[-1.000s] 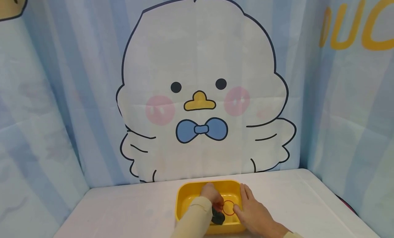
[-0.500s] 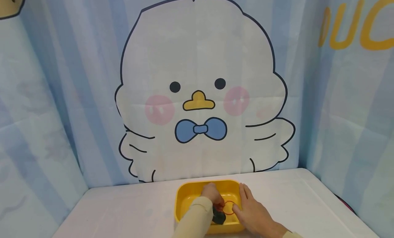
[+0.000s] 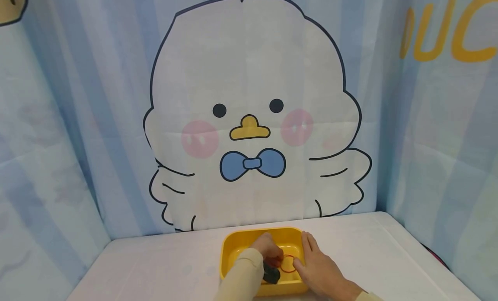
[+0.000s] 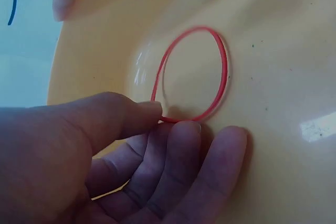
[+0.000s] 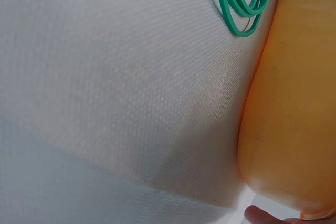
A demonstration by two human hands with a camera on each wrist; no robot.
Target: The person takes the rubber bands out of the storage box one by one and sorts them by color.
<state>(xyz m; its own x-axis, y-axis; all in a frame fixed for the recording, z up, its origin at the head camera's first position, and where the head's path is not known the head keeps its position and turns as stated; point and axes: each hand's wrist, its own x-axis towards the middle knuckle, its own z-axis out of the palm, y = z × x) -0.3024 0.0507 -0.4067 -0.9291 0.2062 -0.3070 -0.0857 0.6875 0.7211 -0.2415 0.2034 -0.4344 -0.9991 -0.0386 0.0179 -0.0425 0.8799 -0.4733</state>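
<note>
My left hand (image 3: 268, 248) reaches into the yellow tub (image 3: 233, 244) on the tabletop (image 3: 155, 266), thumb and fingers (image 4: 178, 145) pinching the near edge of a red band (image 4: 223, 72) that lies on the tub's floor. A dark object (image 3: 271, 275) sits in the tub just under my left wrist. My right hand (image 3: 317, 266) rests along the tub's right wall with fingers straight, holding nothing. In the right wrist view a green band (image 5: 244, 3) lies on the tabletop just beside the tub.
</note>
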